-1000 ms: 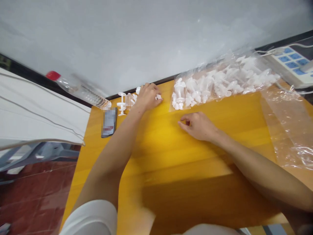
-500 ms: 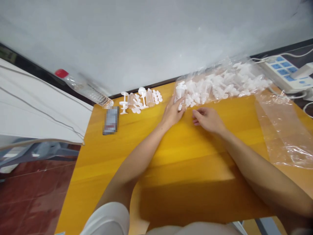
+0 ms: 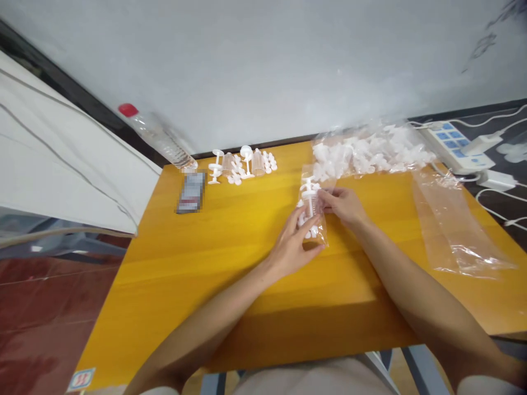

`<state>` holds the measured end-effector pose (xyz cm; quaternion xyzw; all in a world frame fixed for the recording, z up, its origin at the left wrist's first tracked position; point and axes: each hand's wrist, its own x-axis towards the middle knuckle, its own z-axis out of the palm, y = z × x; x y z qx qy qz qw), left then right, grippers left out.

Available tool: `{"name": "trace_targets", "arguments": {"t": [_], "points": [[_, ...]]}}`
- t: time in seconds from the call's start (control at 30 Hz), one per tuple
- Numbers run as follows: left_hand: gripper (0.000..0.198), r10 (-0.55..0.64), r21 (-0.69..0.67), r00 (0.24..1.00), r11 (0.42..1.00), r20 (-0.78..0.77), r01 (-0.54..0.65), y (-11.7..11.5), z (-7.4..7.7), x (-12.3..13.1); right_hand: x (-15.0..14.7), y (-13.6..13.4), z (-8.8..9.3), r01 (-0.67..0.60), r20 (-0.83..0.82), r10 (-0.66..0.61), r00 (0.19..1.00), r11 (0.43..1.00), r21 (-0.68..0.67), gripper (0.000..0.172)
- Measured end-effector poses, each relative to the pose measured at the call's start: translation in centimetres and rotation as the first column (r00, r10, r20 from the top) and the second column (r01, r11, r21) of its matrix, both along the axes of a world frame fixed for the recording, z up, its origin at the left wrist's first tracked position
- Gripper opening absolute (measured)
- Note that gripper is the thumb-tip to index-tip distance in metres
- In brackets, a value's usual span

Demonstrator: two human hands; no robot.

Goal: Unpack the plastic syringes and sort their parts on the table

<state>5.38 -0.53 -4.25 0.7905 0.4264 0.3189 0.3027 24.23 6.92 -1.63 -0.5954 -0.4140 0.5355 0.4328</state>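
Both my hands hold one small clear plastic packet (image 3: 312, 211) of white plastic parts over the yellow table (image 3: 230, 258). My left hand (image 3: 293, 246) grips the packet's lower end with its fingers curled. At the packet's upper right side, my right hand (image 3: 343, 204) pinches it. A big clear bag of similar packets (image 3: 370, 152) lies just behind my hands at the table's far edge. Loose white and clear parts (image 3: 242, 163) lie in a small group at the far left.
A phone (image 3: 191, 192) lies face up left of the loose parts, beside a water bottle with a red cap (image 3: 158, 136) leaning on the wall. An empty clear bag (image 3: 448, 225) lies at the right. A white power strip (image 3: 461, 145) with cables sits at the far right.
My left hand left the loose parts, reached the big bag and drew a small packet toward me. My right hand came up and took hold of the same packet.
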Motion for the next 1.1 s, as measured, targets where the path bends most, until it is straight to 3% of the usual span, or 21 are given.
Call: {"name": "trace_targets", "arguments": {"t": [0.1,0.2,0.27,0.37,0.5,0.67,0.73,0.8,0.9,0.97,1.07,1.1], "points": [[0.078,0.051,-0.131,0.984,0.991,0.173,-0.029,-1.1,2.2,-1.6,0.6,-2.2,1.6,-0.009,0.012,0.008,1.000,0.994,0.111,0.038],[0.077,0.150,-0.384,0.884,0.923,0.442,0.036,-1.3,5.0,-2.8,0.9,-5.1,3.7,0.040,0.175,-0.102,0.979,0.945,0.325,0.039],[0.084,0.185,-0.527,0.779,0.823,0.599,0.209,-1.2,6.7,-3.0,0.7,-7.3,4.8,-0.020,0.380,-0.196,0.904,0.869,0.495,0.032],[0.095,0.240,-0.619,0.685,0.687,0.688,0.381,-1.6,8.1,-2.8,-0.1,-10.7,4.8,-0.303,0.676,-0.224,0.702,0.766,0.567,0.025],[0.080,0.338,-0.711,0.727,0.642,0.598,0.286,-2.9,7.3,-2.9,-0.9,-12.8,2.9,-0.600,0.866,-0.166,0.471,0.659,0.453,0.032],[0.068,0.356,-0.786,0.759,0.533,0.545,0.314,-3.6,4.4,-4.2,-1.0,-11.1,0.5,-0.729,0.950,-0.111,0.292,0.617,0.296,0.105],[0.063,0.379,-0.798,0.774,0.544,0.508,0.258,-3.3,3.6,-4.8,-1.0,-10.0,-0.2,-0.797,0.970,-0.038,0.240,0.563,0.219,0.109],[0.063,0.431,-0.793,0.774,0.591,0.464,0.146,-2.7,2.9,-5.4,-1.1,-9.1,-0.9,-0.821,0.976,-0.012,0.217,0.539,0.189,0.101],[0.066,0.472,-0.770,0.773,0.637,0.424,0.034,-2.0,1.9,-6.6,-0.7,-8.2,-1.7,-0.785,0.969,-0.066,0.239,0.573,0.233,0.090],[0.059,0.477,-0.705,0.793,0.704,0.379,-0.086,-2.0,1.5,-7.3,-0.4,-7.9,-2.0,-0.763,0.955,-0.108,0.275,0.580,0.286,0.087],[0.034,0.524,-0.339,0.814,0.835,0.250,-0.434,-2.7,1.8,-7.6,0.1,-7.8,-2.1,-0.756,0.938,-0.148,0.312,0.559,0.340,0.091],[0.023,0.509,-0.193,0.837,0.858,0.200,-0.476,-3.0,2.1,-7.5,0.1,-7.8,-2.1,-0.760,0.936,-0.152,0.319,0.549,0.348,0.095]]}}
